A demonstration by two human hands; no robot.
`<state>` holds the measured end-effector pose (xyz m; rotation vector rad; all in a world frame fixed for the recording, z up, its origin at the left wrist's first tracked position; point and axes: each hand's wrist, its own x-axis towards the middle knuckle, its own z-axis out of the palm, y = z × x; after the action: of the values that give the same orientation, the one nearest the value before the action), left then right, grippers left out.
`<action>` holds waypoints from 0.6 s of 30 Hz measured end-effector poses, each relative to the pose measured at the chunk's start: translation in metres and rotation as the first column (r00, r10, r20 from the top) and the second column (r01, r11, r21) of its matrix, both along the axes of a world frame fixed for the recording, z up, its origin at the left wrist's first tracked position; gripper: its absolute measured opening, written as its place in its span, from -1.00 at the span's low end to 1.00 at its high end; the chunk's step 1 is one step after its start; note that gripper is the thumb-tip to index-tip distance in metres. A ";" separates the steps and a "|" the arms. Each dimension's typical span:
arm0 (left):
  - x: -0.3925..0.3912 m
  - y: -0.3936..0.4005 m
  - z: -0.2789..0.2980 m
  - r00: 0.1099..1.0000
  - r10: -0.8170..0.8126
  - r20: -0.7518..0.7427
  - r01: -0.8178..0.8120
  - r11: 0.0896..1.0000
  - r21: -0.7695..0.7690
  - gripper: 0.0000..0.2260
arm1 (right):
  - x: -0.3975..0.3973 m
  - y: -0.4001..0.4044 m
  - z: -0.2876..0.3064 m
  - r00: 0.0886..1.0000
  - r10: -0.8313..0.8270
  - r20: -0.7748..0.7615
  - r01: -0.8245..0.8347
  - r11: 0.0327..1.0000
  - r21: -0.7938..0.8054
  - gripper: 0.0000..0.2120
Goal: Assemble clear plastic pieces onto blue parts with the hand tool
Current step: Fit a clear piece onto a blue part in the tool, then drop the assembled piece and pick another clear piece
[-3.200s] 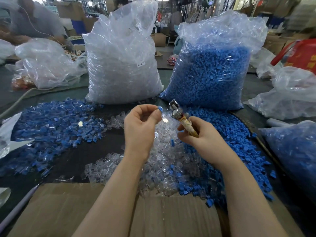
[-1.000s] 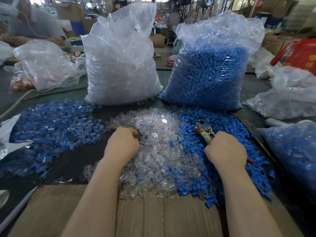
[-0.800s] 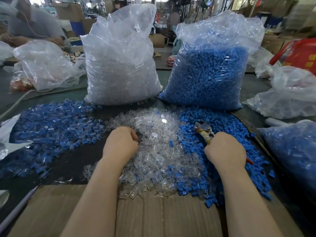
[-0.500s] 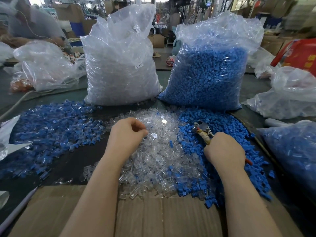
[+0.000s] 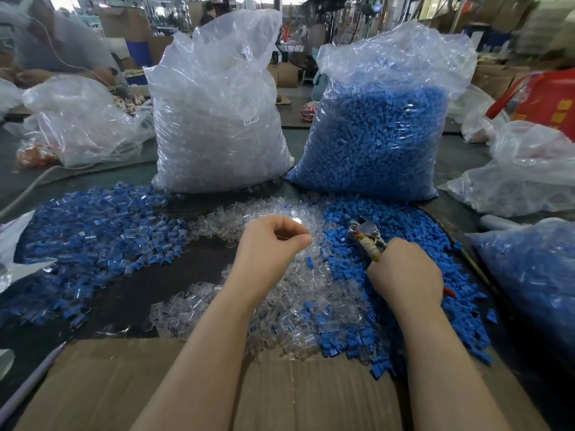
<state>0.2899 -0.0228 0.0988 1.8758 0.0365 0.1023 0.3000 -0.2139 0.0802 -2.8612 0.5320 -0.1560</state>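
Note:
My left hand (image 5: pixel 270 244) hovers just above the loose pile of clear plastic pieces (image 5: pixel 298 309). Its fingers are curled and thumb and fingertips pinch a small clear piece that hardly shows. My right hand (image 5: pixel 404 272) rests on the loose blue parts (image 5: pixel 417 231) and grips the hand tool (image 5: pixel 367 234). The tool is a pair of pliers with a metal head pointing up-left and a tape-wrapped handle. A heap of blue parts with clear pieces fitted (image 5: pixel 93 241) lies at the left.
Behind the piles stand a tall bag of clear pieces (image 5: pixel 217 119) and a bag of blue parts (image 5: pixel 379 135). More plastic bags lie at the left (image 5: pixel 81 122) and right (image 5: pixel 529 275). Flat cardboard (image 5: pixel 280 393) covers the near edge. Another person sits far back left.
Both hands came down from mid-air to the piles. Since then my left hand has lifted out of the clear pile with fingertips pinched; my right hand with the tool stays on the blue parts.

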 end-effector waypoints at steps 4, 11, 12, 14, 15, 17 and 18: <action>-0.001 -0.005 -0.001 0.999 0.038 -0.018 -0.040 0.996 -0.077 -0.95 | 0.003 -0.001 0.004 0.993 -0.021 0.117 0.012 0.997 0.079 -0.82; 0.001 -0.009 -0.004 0.994 0.079 -0.077 -0.101 0.929 -0.355 -0.95 | 0.005 0.009 0.008 0.946 0.061 0.318 -0.218 0.847 0.485 -0.84; 0.001 -0.009 -0.003 0.993 0.075 -0.092 -0.106 0.908 -0.405 -0.95 | 0.004 0.011 0.010 0.931 0.058 0.359 -0.249 0.821 0.513 -0.85; 0.001 -0.009 -0.002 0.991 0.070 -0.112 -0.116 0.868 -0.483 -0.95 | 0.003 0.013 0.012 0.899 0.051 0.436 -0.312 0.774 0.552 -0.84; 0.002 -0.010 -0.002 0.991 0.069 -0.116 -0.119 0.852 -0.509 -0.95 | 0.002 0.015 0.013 0.884 0.052 0.465 -0.338 0.757 0.558 -0.83; 0.001 -0.010 -0.002 0.991 0.069 -0.116 -0.122 0.833 -0.540 -0.95 | 0.000 0.018 0.015 0.861 0.063 0.504 -0.376 0.747 0.548 -0.81; 0.001 -0.010 -0.001 0.991 0.072 -0.115 -0.123 0.828 -0.546 -0.95 | 0.000 0.020 0.016 0.852 0.070 0.518 -0.392 0.741 0.545 -0.81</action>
<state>0.2910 -0.0329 0.0974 1.2916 0.2044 0.0681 0.2999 -0.1937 0.0960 -2.0785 0.0715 -0.5030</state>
